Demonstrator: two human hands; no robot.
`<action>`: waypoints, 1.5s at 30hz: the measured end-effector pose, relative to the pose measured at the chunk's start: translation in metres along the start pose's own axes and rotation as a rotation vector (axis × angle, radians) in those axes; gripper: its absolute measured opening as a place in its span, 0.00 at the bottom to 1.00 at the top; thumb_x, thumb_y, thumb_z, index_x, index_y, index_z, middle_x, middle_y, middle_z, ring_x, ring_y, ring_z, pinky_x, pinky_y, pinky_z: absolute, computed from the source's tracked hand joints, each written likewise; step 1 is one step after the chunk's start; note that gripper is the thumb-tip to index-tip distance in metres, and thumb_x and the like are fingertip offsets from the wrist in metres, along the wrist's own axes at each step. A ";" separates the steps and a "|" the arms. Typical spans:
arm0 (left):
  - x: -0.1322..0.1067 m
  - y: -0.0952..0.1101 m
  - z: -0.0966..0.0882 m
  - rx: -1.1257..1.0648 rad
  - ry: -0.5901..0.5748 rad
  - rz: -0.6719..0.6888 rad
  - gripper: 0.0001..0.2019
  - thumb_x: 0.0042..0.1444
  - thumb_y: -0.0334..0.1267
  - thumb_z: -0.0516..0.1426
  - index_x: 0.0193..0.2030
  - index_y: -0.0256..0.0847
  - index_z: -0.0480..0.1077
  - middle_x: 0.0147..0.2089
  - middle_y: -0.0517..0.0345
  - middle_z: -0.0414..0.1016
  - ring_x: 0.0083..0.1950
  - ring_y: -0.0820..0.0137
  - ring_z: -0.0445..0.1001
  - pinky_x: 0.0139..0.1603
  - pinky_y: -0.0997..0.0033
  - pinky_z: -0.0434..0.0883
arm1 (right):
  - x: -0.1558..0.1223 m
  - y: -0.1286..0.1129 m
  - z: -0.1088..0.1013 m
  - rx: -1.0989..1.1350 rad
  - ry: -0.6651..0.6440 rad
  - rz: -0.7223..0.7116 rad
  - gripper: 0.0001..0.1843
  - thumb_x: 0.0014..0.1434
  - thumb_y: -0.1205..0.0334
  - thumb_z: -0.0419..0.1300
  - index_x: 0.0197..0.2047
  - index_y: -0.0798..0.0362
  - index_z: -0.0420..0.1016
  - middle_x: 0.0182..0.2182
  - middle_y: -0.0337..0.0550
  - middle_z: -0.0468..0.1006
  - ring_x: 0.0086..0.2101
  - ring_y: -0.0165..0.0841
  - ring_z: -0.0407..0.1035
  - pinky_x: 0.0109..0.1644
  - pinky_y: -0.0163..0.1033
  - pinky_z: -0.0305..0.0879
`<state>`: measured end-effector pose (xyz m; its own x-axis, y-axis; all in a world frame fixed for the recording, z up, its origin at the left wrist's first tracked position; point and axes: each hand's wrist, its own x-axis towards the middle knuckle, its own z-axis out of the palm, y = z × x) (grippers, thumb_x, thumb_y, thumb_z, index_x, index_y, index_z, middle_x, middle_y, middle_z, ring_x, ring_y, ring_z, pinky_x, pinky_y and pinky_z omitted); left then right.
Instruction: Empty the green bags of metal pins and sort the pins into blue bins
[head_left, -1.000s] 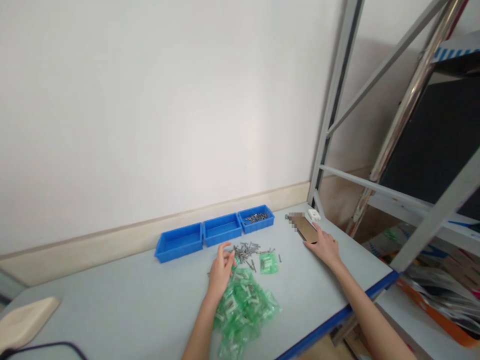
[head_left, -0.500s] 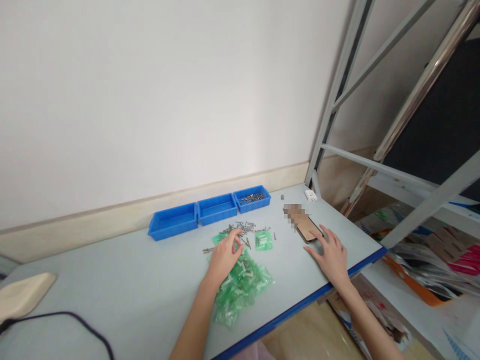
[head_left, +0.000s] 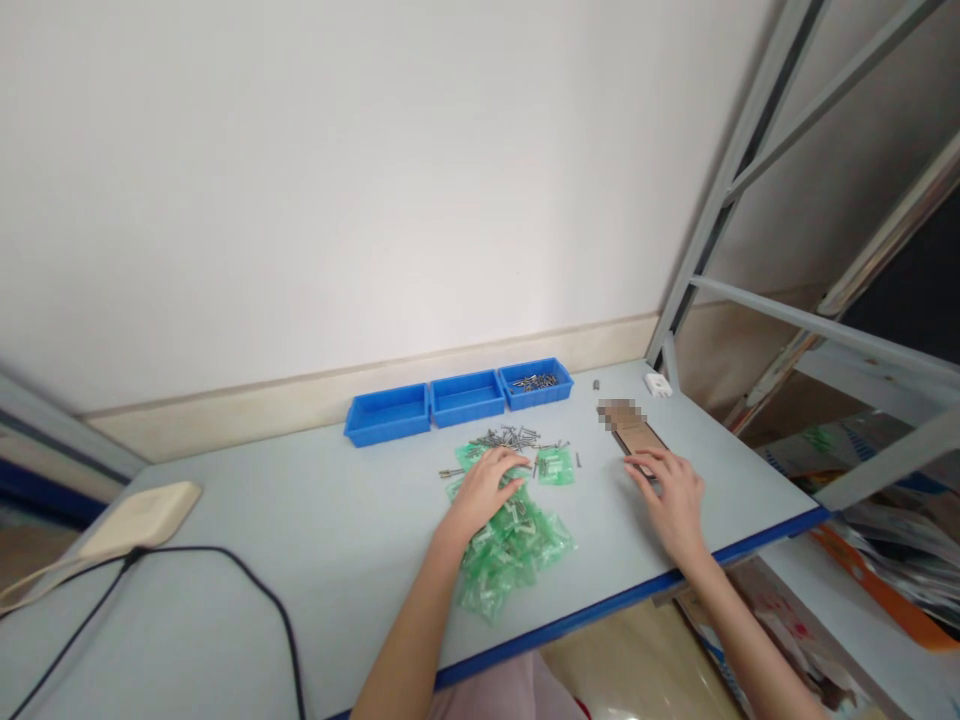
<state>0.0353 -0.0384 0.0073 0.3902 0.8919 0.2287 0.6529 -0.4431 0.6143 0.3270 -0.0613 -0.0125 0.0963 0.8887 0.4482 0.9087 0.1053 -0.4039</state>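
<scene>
On bench [head_left: 300,520]: L hand [head_left: 484,492] on green bags [head_left: 517,550]; R hand [head_left: 670,503] by cardboard [head_left: 637,437]

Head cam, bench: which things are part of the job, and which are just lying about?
Looks in use: left hand on green plastic bags; loose metal screws; right hand at brown card strip; three blue bins.

Likely just lying about: white plastic block; cream pad; black cable.

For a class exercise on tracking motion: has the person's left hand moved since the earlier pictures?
Yes. Judged against the middle blue bin, the left hand has shifted to the right and now rests on the green bags.
</scene>
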 end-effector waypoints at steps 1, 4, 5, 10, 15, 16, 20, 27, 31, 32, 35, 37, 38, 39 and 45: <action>0.000 0.000 0.001 -0.015 0.017 -0.002 0.13 0.56 0.37 0.55 0.48 0.48 0.71 0.50 0.54 0.69 0.53 0.62 0.67 0.55 0.60 0.63 | 0.005 -0.012 0.003 0.013 -0.051 -0.076 0.18 0.62 0.50 0.48 0.44 0.45 0.76 0.50 0.47 0.72 0.49 0.44 0.61 0.51 0.49 0.52; 0.001 -0.004 0.002 -0.079 0.084 -0.006 0.11 0.55 0.37 0.56 0.44 0.45 0.73 0.47 0.54 0.71 0.51 0.63 0.68 0.54 0.62 0.64 | 0.024 -0.048 0.014 0.063 -0.241 -0.361 0.13 0.61 0.55 0.53 0.47 0.41 0.75 0.51 0.44 0.71 0.49 0.42 0.61 0.50 0.49 0.50; 0.002 -0.006 0.001 -0.106 0.120 -0.013 0.09 0.55 0.37 0.56 0.43 0.44 0.73 0.45 0.54 0.72 0.49 0.64 0.69 0.52 0.63 0.65 | 0.032 -0.058 0.018 0.081 -0.295 -0.442 0.13 0.61 0.56 0.54 0.47 0.39 0.75 0.52 0.42 0.71 0.50 0.42 0.60 0.51 0.49 0.50; 0.006 -0.020 -0.010 -0.213 0.388 -0.134 0.08 0.56 0.39 0.54 0.35 0.38 0.73 0.37 0.54 0.75 0.36 0.69 0.71 0.37 0.71 0.67 | 0.070 -0.083 0.041 0.136 -0.471 -0.566 0.07 0.57 0.55 0.60 0.37 0.41 0.79 0.49 0.40 0.73 0.50 0.41 0.60 0.51 0.50 0.48; 0.005 -0.023 -0.015 -0.231 0.451 -0.177 0.08 0.55 0.39 0.55 0.33 0.38 0.72 0.35 0.56 0.75 0.34 0.70 0.70 0.36 0.72 0.66 | 0.086 -0.082 0.057 0.177 -0.547 -0.522 0.08 0.54 0.55 0.62 0.28 0.48 0.78 0.42 0.41 0.76 0.46 0.40 0.63 0.50 0.49 0.51; 0.005 -0.022 -0.014 -0.222 0.438 -0.168 0.08 0.55 0.39 0.55 0.34 0.38 0.72 0.35 0.55 0.75 0.34 0.70 0.70 0.37 0.71 0.66 | 0.087 -0.081 0.059 0.210 -0.523 -0.491 0.09 0.54 0.55 0.61 0.28 0.49 0.78 0.42 0.42 0.76 0.46 0.40 0.63 0.50 0.49 0.52; 0.006 -0.014 -0.008 -0.175 0.367 -0.128 0.08 0.55 0.40 0.55 0.35 0.39 0.72 0.37 0.55 0.74 0.39 0.68 0.70 0.42 0.69 0.66 | 0.087 -0.081 0.062 0.516 -0.415 -0.325 0.11 0.57 0.54 0.56 0.32 0.52 0.76 0.37 0.43 0.78 0.41 0.37 0.68 0.48 0.44 0.58; 0.004 -0.008 -0.003 -0.153 0.282 -0.077 0.13 0.59 0.45 0.51 0.36 0.40 0.73 0.36 0.54 0.73 0.39 0.67 0.69 0.38 0.70 0.65 | 0.068 -0.103 0.069 0.703 -0.486 -0.318 0.11 0.56 0.54 0.58 0.30 0.52 0.74 0.29 0.41 0.77 0.33 0.34 0.69 0.40 0.39 0.63; 0.005 -0.007 -0.004 -0.175 0.299 -0.061 0.12 0.58 0.44 0.53 0.33 0.39 0.73 0.35 0.54 0.73 0.39 0.67 0.69 0.40 0.69 0.66 | 0.059 -0.109 0.066 0.657 -0.437 -0.394 0.10 0.58 0.54 0.57 0.33 0.51 0.74 0.32 0.42 0.76 0.36 0.35 0.68 0.42 0.40 0.62; 0.005 -0.006 -0.005 -0.189 0.312 -0.063 0.12 0.58 0.44 0.53 0.31 0.39 0.73 0.34 0.54 0.73 0.38 0.67 0.69 0.39 0.69 0.66 | 0.058 -0.110 0.064 0.670 -0.433 -0.410 0.11 0.59 0.54 0.55 0.34 0.51 0.73 0.33 0.42 0.76 0.37 0.35 0.68 0.43 0.40 0.62; 0.006 -0.004 -0.006 -0.224 0.399 -0.107 0.14 0.58 0.45 0.53 0.29 0.39 0.73 0.31 0.55 0.73 0.35 0.68 0.69 0.37 0.70 0.66 | 0.057 -0.111 0.060 0.673 -0.409 -0.414 0.12 0.61 0.52 0.53 0.39 0.50 0.72 0.36 0.43 0.76 0.39 0.36 0.68 0.45 0.41 0.60; 0.007 -0.003 -0.005 -0.236 0.479 -0.164 0.16 0.58 0.46 0.52 0.29 0.38 0.73 0.28 0.56 0.72 0.32 0.69 0.69 0.35 0.71 0.65 | 0.057 -0.111 0.059 0.636 -0.398 -0.388 0.13 0.61 0.51 0.52 0.43 0.49 0.71 0.37 0.42 0.76 0.39 0.36 0.68 0.45 0.41 0.59; 0.007 -0.002 -0.004 -0.241 0.508 -0.194 0.16 0.58 0.47 0.52 0.28 0.38 0.72 0.27 0.56 0.71 0.31 0.70 0.69 0.34 0.72 0.65 | 0.057 -0.111 0.059 0.620 -0.399 -0.378 0.14 0.61 0.51 0.52 0.44 0.49 0.70 0.37 0.41 0.76 0.39 0.36 0.69 0.45 0.41 0.58; 0.007 -0.001 -0.004 -0.247 0.524 -0.219 0.17 0.58 0.47 0.52 0.28 0.38 0.72 0.25 0.57 0.71 0.29 0.70 0.68 0.32 0.73 0.64 | 0.057 -0.111 0.060 0.613 -0.408 -0.374 0.14 0.62 0.50 0.52 0.43 0.49 0.70 0.36 0.41 0.76 0.38 0.35 0.69 0.45 0.41 0.58; 0.009 0.004 -0.001 -0.308 0.469 -0.269 0.17 0.57 0.48 0.52 0.26 0.38 0.71 0.19 0.61 0.68 0.22 0.73 0.66 0.28 0.74 0.64 | 0.057 -0.112 0.061 0.585 -0.411 -0.350 0.16 0.63 0.50 0.48 0.33 0.50 0.69 0.30 0.39 0.75 0.33 0.34 0.68 0.44 0.40 0.55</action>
<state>0.0405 -0.0325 0.0125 -0.1344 0.9443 0.3004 0.4439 -0.2137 0.8702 0.2055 0.0050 0.0095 -0.4164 0.8423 0.3423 0.4865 0.5245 -0.6988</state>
